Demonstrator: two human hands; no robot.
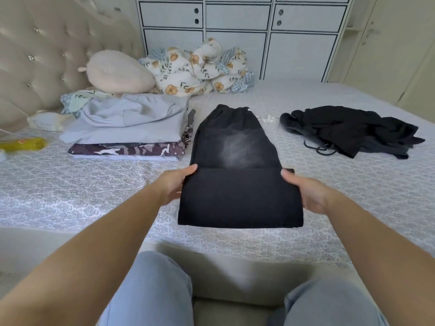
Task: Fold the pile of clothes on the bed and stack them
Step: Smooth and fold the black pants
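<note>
Both hands, left hand (175, 184) and right hand (308, 192), pinch the black jeans (237, 175) fold's side edges; uneven lift toward the folded stack (128, 128) left of them could spill the fold open.

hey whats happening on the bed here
A person is folding laundry. Both hands, left hand and right hand, grip the sides of the black jeans, whose lower part is folded up over the rest. To the left sits a stack of folded clothes, grey on top and camouflage beneath. To the right, a crumpled heap of black clothes lies on the bed, not yet folded.
</note>
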